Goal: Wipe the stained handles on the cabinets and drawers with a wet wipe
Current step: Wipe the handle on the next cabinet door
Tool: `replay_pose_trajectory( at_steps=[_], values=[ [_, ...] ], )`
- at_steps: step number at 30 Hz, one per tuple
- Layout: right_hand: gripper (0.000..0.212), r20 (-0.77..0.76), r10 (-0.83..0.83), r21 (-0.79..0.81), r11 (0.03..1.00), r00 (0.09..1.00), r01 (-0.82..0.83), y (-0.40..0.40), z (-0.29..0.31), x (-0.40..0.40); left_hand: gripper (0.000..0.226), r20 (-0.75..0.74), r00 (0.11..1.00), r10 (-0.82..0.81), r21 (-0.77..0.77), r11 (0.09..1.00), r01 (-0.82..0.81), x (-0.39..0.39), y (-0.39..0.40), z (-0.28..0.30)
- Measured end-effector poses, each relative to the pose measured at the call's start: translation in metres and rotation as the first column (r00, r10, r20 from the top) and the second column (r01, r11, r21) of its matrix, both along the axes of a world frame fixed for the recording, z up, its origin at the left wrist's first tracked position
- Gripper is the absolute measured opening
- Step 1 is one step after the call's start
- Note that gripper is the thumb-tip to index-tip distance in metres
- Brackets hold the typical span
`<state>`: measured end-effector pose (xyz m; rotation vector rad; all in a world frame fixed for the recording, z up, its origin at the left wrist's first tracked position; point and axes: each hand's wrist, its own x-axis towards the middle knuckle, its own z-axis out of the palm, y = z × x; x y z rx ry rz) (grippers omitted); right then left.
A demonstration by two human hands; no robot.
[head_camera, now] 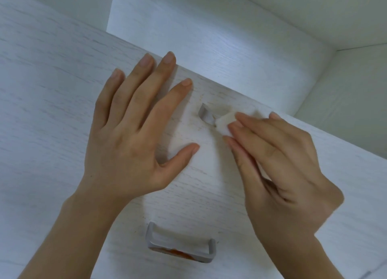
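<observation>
Right hand (pixel 278 159) pinching wet wipe (pixel 225 125) on upper handle (pixel 206 116); left hand (pixel 134 132) flat, splayed on drawer front (pixel 41 90). Stained lower handle (pixel 182 247) below, crosswise, between wrists.

Your left hand (pixel 129 132) lies flat on a drawer front (pixel 52 103) that looks like white-washed wood or a wood-look laminate, matt, with fine grey grain streaks running across it. The upper handle (pixel 206 115) looks like grey plastic or painted metal, you cannot tell which, smooth with a dull sheen. Your right hand (pixel 278 163) pinches a wipe (pixel 225 126), a soft white folded cloth-like pad with a slightly fuzzy surface. The lower handle (pixel 182 247) has the same smooth grey finish, with an orange-red smear along its front edge. The drawer inside (pixel 209 38) is plain, smooth, matt white.
</observation>
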<state>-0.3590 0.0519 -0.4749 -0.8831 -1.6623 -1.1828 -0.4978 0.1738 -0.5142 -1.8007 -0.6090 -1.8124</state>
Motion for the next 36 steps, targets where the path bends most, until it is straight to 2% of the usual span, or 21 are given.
replay_pose_trajectory(
  at_steps=[6, 11, 19, 32, 34, 36],
  values=[
    [0.015, -0.014, 0.003, 0.025, 1.000, 1.000, -0.003, 0.004, 0.000, -0.007, 0.066, 0.002, 1.000, 0.005, -0.006, 1.000, -0.005, 0.000, -0.001, 0.000],
    [0.013, -0.148, 0.019, 0.028, 0.999, 0.989, -0.015, -0.011, 0.000, 0.001, 0.066, -0.002, 1.000, -0.004, -0.010, 1.000, 0.004, -0.001, -0.002, 0.001],
    [0.012, 0.005, 0.015, -0.003, 1.000, 1.000, -0.015, 0.007, 0.006, -0.016, 0.064, 0.010, 1.000, 0.006, -0.002, 1.000, -0.006, 0.000, -0.001, 0.000],
    [0.010, -0.072, -0.006, 0.012, 1.000, 0.997, 0.007, 0.009, 0.003, -0.027, 0.064, 0.010, 1.000, 0.001, -0.005, 1.000, -0.001, 0.000, -0.001, 0.001],
    [0.009, -0.125, 0.014, -0.003, 1.000, 0.992, -0.014, 0.006, 0.006, -0.030, 0.064, 0.011, 1.000, 0.002, -0.005, 1.000, -0.002, 0.000, -0.001, 0.001],
    [0.012, -0.240, 0.041, 0.011, 0.999, 0.970, -0.040, -0.003, 0.009, -0.029, 0.064, 0.009, 1.000, 0.000, -0.007, 1.000, 0.000, 0.000, -0.001, 0.001]
  ],
)
